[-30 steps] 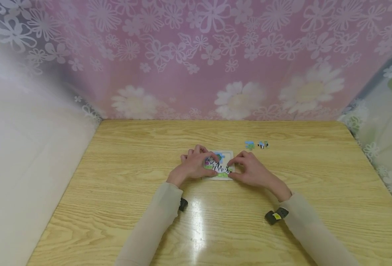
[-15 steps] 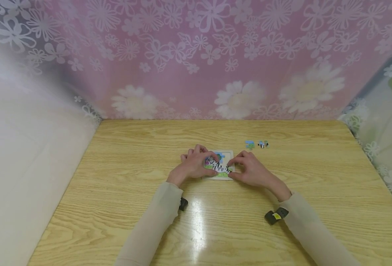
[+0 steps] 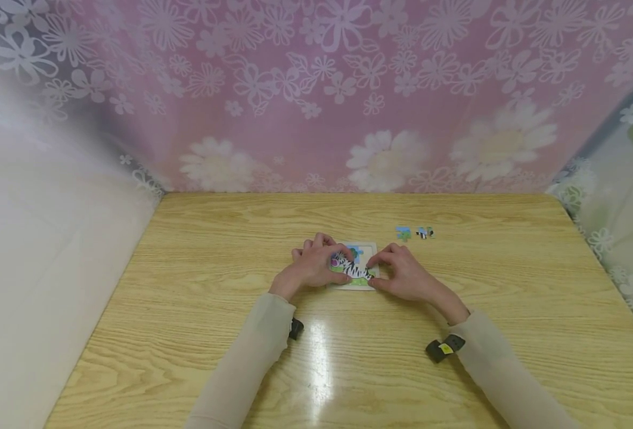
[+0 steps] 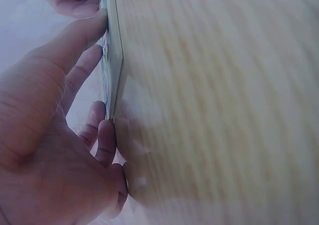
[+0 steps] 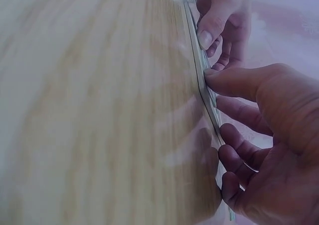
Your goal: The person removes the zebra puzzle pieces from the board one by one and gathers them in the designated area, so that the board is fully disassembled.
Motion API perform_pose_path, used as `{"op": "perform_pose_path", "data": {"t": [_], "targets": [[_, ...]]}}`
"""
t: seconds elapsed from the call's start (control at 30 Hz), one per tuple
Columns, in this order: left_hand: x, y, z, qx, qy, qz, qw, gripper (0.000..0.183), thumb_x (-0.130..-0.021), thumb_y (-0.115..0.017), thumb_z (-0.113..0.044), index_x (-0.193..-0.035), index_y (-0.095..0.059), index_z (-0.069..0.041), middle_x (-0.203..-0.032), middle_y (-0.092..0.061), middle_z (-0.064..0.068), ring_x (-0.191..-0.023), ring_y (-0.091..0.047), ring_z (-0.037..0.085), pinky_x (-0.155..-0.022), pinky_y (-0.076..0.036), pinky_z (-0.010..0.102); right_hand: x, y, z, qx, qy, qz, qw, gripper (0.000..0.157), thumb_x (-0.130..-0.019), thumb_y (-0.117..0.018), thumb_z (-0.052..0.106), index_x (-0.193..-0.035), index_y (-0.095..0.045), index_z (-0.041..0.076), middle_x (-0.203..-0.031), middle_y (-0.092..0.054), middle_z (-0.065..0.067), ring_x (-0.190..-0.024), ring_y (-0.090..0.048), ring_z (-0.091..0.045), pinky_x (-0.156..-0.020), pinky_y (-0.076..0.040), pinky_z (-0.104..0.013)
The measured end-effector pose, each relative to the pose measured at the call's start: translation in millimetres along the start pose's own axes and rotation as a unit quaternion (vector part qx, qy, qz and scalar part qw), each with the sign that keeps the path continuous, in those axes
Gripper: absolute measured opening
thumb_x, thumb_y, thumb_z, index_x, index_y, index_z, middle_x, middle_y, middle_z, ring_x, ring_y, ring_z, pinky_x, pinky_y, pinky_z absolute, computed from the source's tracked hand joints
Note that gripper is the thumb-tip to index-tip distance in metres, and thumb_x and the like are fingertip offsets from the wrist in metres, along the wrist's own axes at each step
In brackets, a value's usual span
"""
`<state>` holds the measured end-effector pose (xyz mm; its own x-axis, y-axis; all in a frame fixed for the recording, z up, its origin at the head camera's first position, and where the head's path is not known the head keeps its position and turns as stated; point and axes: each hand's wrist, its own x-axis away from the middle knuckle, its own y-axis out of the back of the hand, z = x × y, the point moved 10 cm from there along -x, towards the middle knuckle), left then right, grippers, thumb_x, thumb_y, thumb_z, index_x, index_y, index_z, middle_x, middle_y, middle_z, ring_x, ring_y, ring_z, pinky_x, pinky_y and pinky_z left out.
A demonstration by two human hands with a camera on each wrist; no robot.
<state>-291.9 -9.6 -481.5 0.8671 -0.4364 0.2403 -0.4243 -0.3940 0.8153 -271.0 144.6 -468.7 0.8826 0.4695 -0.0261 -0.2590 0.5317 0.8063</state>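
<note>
A small jigsaw puzzle [image 3: 355,273] with a striped zebra picture lies in a pale frame [image 3: 376,250] on the table. My left hand [image 3: 312,266] rests over its left side, thumb and index fingertips pressing on the picture. In the left wrist view the other fingers [image 4: 105,140] are bent down at the board's edge and the tabletop. My right hand [image 3: 405,275] pinches a puzzle piece [image 3: 370,274] at the right side of the picture between thumb and index finger. Its remaining fingers [image 5: 234,160] curl by the board's edge. The fingers partly hide the picture; its upper right shows bare backing.
Beyond the right hand lie loose puzzle pieces: a blue and green one [image 3: 403,233], and black, white and blue ones [image 3: 422,233] beside it. The wooden table [image 3: 230,238] meets a pink flowered curtain [image 3: 306,149] at the back. Pale cloth hangs on both sides.
Both hands keep nearly the same place on the puzzle. My right wrist has shifted very slightly left. The loose pieces have not moved.
</note>
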Motion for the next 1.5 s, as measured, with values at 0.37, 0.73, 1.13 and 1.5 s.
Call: {"op": "perform_pose_path", "data": {"t": [0.37,0.73,1.13,1.5], "targets": [[-0.4,0.2,-0.1,0.007,-0.003,0.000,1.0000,0.035,-0.087,-0.078,-0.051,-0.118,-0.063,-0.044,-0.133,-0.038,0.000,-0.107,-0.035,0.028,-0.085,-0.020,0.046,-0.6,1.1,0.7,-0.025,-0.002,-0.007,1.000,0.027,-0.085,-0.082,0.021,-0.108,-0.071,0.011,-0.108,-0.065,-0.008,-0.103,-0.055,-0.026,-0.091,-0.040,-0.044],[0.2,-0.3,-0.1,0.005,-0.005,0.002,1.0000,0.035,-0.088,-0.078,-0.051,-0.119,-0.063,-0.045,-0.135,-0.039,0.001,-0.109,-0.035,0.028,-0.086,-0.020,0.048,2.3,4.0,2.5,-0.108,-0.003,-0.021,0.994,0.016,-0.092,-0.073,0.006,-0.107,-0.070,0.012,-0.095,-0.071,0.000,-0.090,-0.064,-0.014,-0.085,-0.051,-0.033],[-1.3,-0.9,1.3,0.001,-0.002,0.001,1.0000,0.033,-0.088,-0.078,-0.052,-0.117,-0.063,-0.047,-0.135,-0.039,0.000,-0.108,-0.035,0.028,-0.085,-0.020,0.048,8.3,22.1,-11.9,-0.125,-0.027,-0.057,0.990,0.015,-0.094,-0.069,0.006,-0.106,-0.072,0.015,-0.098,-0.073,-0.001,-0.091,-0.065,-0.013,-0.081,-0.052,-0.029],[-0.5,-0.7,0.8,0.005,-0.002,0.000,1.0000,0.034,-0.088,-0.078,-0.050,-0.118,-0.064,-0.045,-0.137,-0.038,0.000,-0.109,-0.034,0.029,-0.085,-0.019,0.047,12.2,53.1,-37.3,-0.111,-0.033,-0.106,0.988,0.012,-0.098,-0.067,0.012,-0.107,-0.075,0.012,-0.097,-0.074,-0.007,-0.085,-0.064,-0.006,-0.072,-0.052,-0.022]]}}
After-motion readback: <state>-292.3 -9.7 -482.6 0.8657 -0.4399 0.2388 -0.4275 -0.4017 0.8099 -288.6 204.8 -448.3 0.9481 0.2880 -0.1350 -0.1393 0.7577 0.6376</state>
